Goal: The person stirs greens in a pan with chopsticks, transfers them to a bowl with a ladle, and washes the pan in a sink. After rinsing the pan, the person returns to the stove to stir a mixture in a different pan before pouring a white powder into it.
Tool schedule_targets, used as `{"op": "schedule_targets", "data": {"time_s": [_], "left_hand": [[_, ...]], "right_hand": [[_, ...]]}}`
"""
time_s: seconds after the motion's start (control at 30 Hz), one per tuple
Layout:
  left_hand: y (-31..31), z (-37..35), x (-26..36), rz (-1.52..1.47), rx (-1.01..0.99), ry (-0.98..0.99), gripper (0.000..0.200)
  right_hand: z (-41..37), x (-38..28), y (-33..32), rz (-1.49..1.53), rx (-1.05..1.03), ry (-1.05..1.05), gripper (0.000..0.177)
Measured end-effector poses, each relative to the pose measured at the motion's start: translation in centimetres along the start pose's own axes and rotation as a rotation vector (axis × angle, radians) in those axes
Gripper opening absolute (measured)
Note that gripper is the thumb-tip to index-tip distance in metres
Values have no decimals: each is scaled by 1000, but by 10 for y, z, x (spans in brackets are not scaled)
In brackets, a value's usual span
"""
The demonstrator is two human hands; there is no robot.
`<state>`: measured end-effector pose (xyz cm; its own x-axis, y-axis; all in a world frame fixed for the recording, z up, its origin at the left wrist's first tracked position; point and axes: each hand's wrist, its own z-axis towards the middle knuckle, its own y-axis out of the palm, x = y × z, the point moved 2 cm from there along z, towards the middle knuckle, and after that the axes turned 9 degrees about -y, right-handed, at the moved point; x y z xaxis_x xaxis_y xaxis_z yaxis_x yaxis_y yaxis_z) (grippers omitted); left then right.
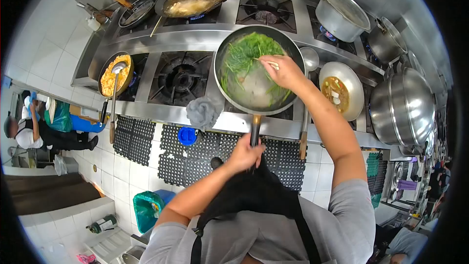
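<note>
My left hand (245, 155) has its fingers curled tight round the pan handle (255, 126) and my right hand (284, 71) is pinching chopsticks (271, 63), so I'd steady the pan (254, 90) and gently stir the greens (244, 51) just beyond my fingertips.

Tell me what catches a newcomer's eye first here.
The big wok of greens at the centre, the right hand holding chopsticks in it, the left hand gripping its handle. Then the pan of yellow food at left and the shiny steel pot at right.
</note>
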<state>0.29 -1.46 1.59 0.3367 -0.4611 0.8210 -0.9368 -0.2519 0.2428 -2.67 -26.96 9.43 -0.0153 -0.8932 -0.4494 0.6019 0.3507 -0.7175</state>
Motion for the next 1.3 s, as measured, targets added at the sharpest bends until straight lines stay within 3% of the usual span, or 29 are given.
{"op": "schedule_targets", "data": {"time_s": [0.1, 0.13, 0.27, 0.3, 0.37, 0.4, 0.5, 0.53, 0.57, 0.63, 0.73, 0.77, 0.9, 0.97, 1.03, 1.1, 1.17, 1.23, 1.3], "left_hand": [[-4, -11, -20, -15, -23, -45, 15], [-7, -11, -6, -1, -31, -80, 14], [-12, 9, 49, -42, -10, -123, 10], [-12, 14, 58, -41, -7, -126, 11], [-7, 17, 60, -36, -35, -123, 10], [-1, 13, 54, -10, -35, -87, 12], [10, 0, 9, -26, -50, 61, 18], [8, -4, -6, -33, -49, 29, 18], [6, -7, -15, -48, -49, -10, 18], [1, -15, 22, -18, -20, -90, 14], [-7, -3, 41, -106, -35, -170, 15], [-7, 1, 35, -109, -30, -166, 15], [4, 21, 2, -120, -28, -124, 15], [6, 35, -18, -120, -32, -83, 15], [4, 44, -27, -133, -38, -87, 14], [-5, 54, -42, -132, -37, -145, 14], [-9, 51, -52, -122, -49, -137, 13], [-9, 47, -52, -115, -36, -226, 12], [-11, 49, -56, -159, -56, -221, 13]], "right_hand": [[-16, -35, -13, 73, -122, -38, 17], [-24, -47, -17, 104, -255, 92, 17], [-25, -47, -14, 155, -430, 148, 18], [-20, -32, -9, 154, -425, 146, 18], [-11, 1, -6, -26, -247, 107, 19], [-5, 7, -11, 20, -113, 55, 18], [-13, -15, -21, -76, 39, -104, 17], [-20, -35, -28, -46, -90, -37, 18], [-30, -43, -26, 25, -82, -113, 18], [-39, -63, -34, 31, -340, 68, 18], [-36, -76, -48, 170, -414, 198, 16], [-35, -71, -49, 171, -417, 192, 16], [-25, -15, -39, -17, -82, 210, 18], [-38, 22, -2, 4, -26, 348, 18], [-69, 45, 55, -16, -54, 299, 19], [-79, 9, 58, 255, -205, 191, 22], [-96, 12, 51, 292, -255, 273, 23], [-97, 46, 34, 103, -488, 389, 22], [-77, 81, 25, -125, -363, 491, 21]]}}
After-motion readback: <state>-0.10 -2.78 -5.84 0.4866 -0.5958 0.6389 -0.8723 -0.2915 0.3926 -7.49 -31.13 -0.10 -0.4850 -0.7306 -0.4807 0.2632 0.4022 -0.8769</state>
